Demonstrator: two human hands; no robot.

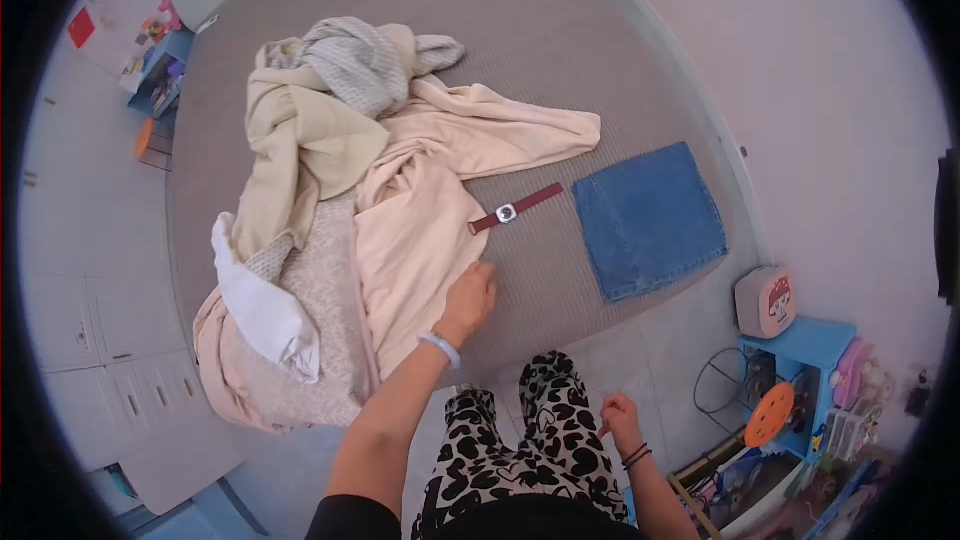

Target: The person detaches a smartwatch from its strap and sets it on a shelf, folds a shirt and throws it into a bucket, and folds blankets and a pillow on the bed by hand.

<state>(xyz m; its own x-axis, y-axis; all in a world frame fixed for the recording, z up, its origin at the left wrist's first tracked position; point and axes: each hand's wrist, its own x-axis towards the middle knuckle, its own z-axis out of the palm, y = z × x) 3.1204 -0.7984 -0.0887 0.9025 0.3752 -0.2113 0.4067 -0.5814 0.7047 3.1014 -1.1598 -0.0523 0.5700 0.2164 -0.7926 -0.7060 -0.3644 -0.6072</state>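
Observation:
My left hand point(469, 300) rests at the lower right edge of the pale pink garment point(415, 230), fingers curled against the cloth; what they grip, if anything, is hidden. Beside my leg hangs my right hand point(621, 422), its fingers loosely bent and touching no garment. A dark red watch point(507, 213) with a white case lies between the pink garment and a folded blue denim piece point(650, 222). Behind and left of the pink garment are a cream garment point(310, 135), a grey knitted one point(360, 65) and a white cloth point(262, 310), all heaped together.
The clothes lie on a grey-brown ribbed bed cover point(530, 50). At the right stands a blue shelf point(810, 345) with a pink box point(767, 302) and an orange stool point(769, 415) near it. White cabinets point(110, 310) line the left side.

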